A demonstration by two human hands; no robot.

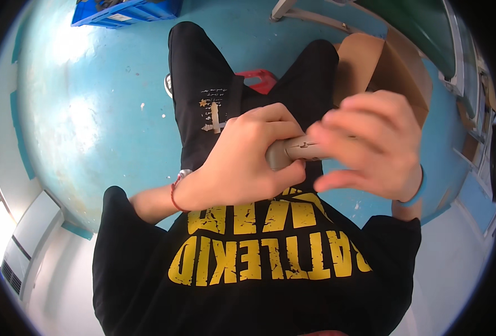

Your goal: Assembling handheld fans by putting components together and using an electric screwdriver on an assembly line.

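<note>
My left hand (242, 162) is closed around one end of a small beige plastic part (293, 151), held close in front of my chest. My right hand (371, 143) grips the other end of the same part, its fingers curled over it and blurred. Most of the part is hidden between the two hands. A red cord sits on my left wrist and a blue band on my right wrist. Below the hands are my black trousers and black shirt with yellow lettering.
An open brown cardboard box (393, 67) stands on the blue floor to my right. A red stool (259, 78) shows between my legs. A blue plastic crate (125, 11) lies at the far upper left. A white wall unit (29, 235) is at the lower left.
</note>
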